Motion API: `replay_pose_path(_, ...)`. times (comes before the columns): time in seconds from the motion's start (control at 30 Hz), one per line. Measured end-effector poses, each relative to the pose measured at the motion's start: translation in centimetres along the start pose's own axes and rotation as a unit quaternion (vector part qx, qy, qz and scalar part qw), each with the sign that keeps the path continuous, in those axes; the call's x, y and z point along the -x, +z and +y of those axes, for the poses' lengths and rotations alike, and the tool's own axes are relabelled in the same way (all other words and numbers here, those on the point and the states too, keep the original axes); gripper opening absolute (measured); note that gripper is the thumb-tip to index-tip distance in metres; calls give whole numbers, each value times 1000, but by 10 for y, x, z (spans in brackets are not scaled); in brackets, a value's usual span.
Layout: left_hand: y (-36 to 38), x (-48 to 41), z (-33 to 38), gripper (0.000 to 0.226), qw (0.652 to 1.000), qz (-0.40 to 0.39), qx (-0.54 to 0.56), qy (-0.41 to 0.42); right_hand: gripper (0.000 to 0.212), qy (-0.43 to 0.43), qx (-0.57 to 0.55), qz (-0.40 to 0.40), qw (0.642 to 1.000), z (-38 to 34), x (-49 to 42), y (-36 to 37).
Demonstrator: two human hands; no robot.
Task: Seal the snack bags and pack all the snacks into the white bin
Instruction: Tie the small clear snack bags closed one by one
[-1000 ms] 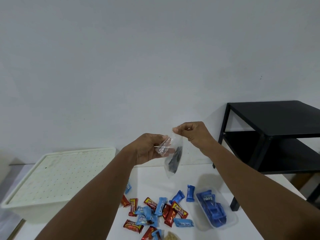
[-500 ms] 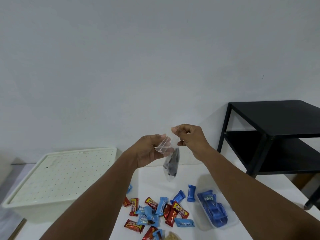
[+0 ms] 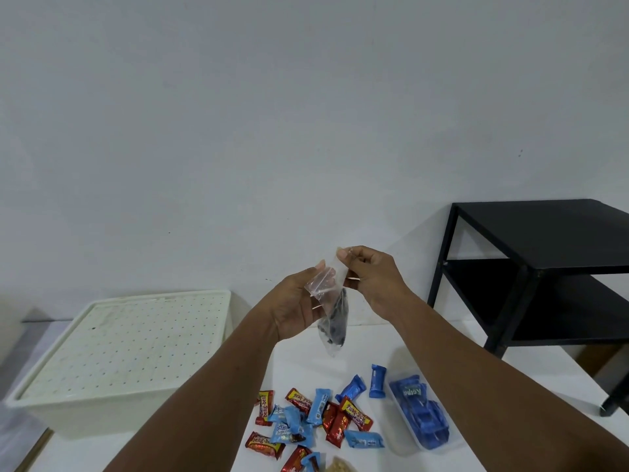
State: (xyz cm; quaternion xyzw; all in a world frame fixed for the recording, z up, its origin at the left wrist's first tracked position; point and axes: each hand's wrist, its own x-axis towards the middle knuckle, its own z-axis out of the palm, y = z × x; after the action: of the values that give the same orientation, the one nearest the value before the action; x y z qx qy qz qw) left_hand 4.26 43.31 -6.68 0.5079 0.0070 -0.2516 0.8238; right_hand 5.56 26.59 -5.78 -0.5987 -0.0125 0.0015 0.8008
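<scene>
**Item:** clear zip bag [image 3: 335, 316], small, with dark snack pieces settled in its lower half. It is held in the air above the white table [image 3: 371, 347], between both hands, mouth uppermost and body hanging at a slight tilt.

**Left hand** [image 3: 294, 306]: the fingers are curled round the bag's upper left part.

**Right hand** [image 3: 372, 277]: thumb and forefinger are clamped on the top right corner of the mouth strip, and the other fingers are folded in.

**Step in hand (judged):** sealing of this bag. How much of the strip is already closed cannot be told.

**Next move (judged):** the strip is to be kept taut at one end while a firm pinch is run along its whole length. The thin film is likely to buckle if it is left slack.

**Awaiting packing, on the table:**
- loose wrapped snacks [image 3: 318, 408], red and blue, lying in a heap
- second clear bag [image 3: 422, 415] of blue snacks, lying just right of the heap

**White bin** [image 3: 102, 412]: it stands at the left, well apart from the held bag, and is covered by a perforated lid [image 3: 126, 338]. The lid is to be removed before anything can be packed.

**Black shelf unit** [image 3: 544, 229]: it stands at the right and is not involved.
</scene>
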Motion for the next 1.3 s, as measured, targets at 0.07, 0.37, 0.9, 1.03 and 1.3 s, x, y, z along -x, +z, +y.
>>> replay_pose_path(0.07, -1, -3, -2, 24, 1000, 13, -11, 10, 12, 0, -2, 1, 1000, 1, 1, 0)
replay_pose_path(0.37, 0, -11, -11, 27, 930, 145, -272, 200, 43, 92, 55, 21, 994, 3, 2, 5)
replay_pose_path(0.9, 7, -14, -19, 26, 870, 248, -345, 248, 16, 57, 135, 46, 988, 11, -3, 4)
replay_pose_path(1.03, -2, -14, -17, 33, 881, 215, -338, 250, 17, 42, 158, 53, 985, 12, -2, 2)
replay_pose_path(1.3, -3, 4, -22, 52, 871, 149, -419, 211, 23, 36, 124, 76, 989, 12, -1, 3)
